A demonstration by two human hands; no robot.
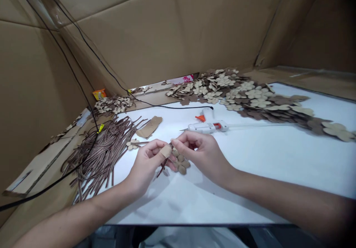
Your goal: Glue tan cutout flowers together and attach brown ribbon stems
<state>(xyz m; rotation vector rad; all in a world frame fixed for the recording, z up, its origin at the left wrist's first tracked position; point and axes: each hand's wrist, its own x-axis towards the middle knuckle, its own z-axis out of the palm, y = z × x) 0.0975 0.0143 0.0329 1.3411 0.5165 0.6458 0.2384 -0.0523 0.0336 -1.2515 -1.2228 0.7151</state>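
My left hand [154, 155] is closed on a dark brown cord [161, 169], whose loose end hangs below the fingers. A tan covering wraps the left thumb's tip. Just below the fingertips shows a beige flower-shaped piece [182, 165], partly hidden by the left fingers. My right hand [203, 151] pinches beside the left thumb, its fingertips at the short dark end of the cord above the flower. Exactly how cord and flower meet is hidden. Another small flower [132, 144] with a cord lies left of my left hand.
A white glue gun [208, 127] lies beyond my hands, its tip pointing left. Brown cords [100, 149] are heaped at left, next to a cardboard scrap [149, 126]. Flower pieces [258, 98] pile up at back right. A black cable [83, 40] crosses the left side.
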